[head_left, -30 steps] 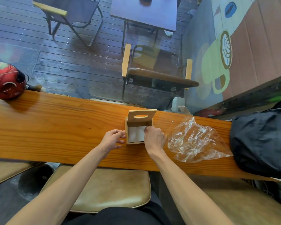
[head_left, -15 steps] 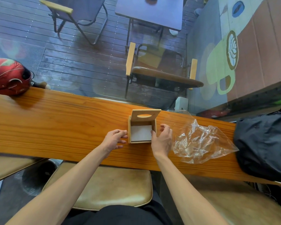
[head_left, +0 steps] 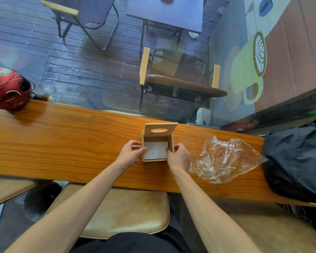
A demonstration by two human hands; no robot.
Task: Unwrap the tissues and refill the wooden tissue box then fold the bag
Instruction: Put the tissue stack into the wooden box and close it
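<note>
Both hands now bracket the small open-topped wooden tissue box (head_left: 157, 143) on the long orange-brown wooden counter (head_left: 62, 143). The left hand (head_left: 130, 155) has closed in, half-curled, thumb over the left rim; the right hand (head_left: 179, 157) is back at the right wall, fingertips hooked inside. The white tissues (head_left: 156, 150) sit inside, so refilling looks nearly done. The hinged lid with oval slot (head_left: 160, 130) stands open at the far edge. The crumpled clear plastic bag (head_left: 224, 157) lies unfolded to the right.

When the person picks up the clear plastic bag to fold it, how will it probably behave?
The clear plastic bag lies crumpled and see-through on the wooden counter, so it is probably very light and floppy, sagging from any single grip. Its shiny creased film looks slippery and may spring open again after folding. It seems unlikely to break.
</note>
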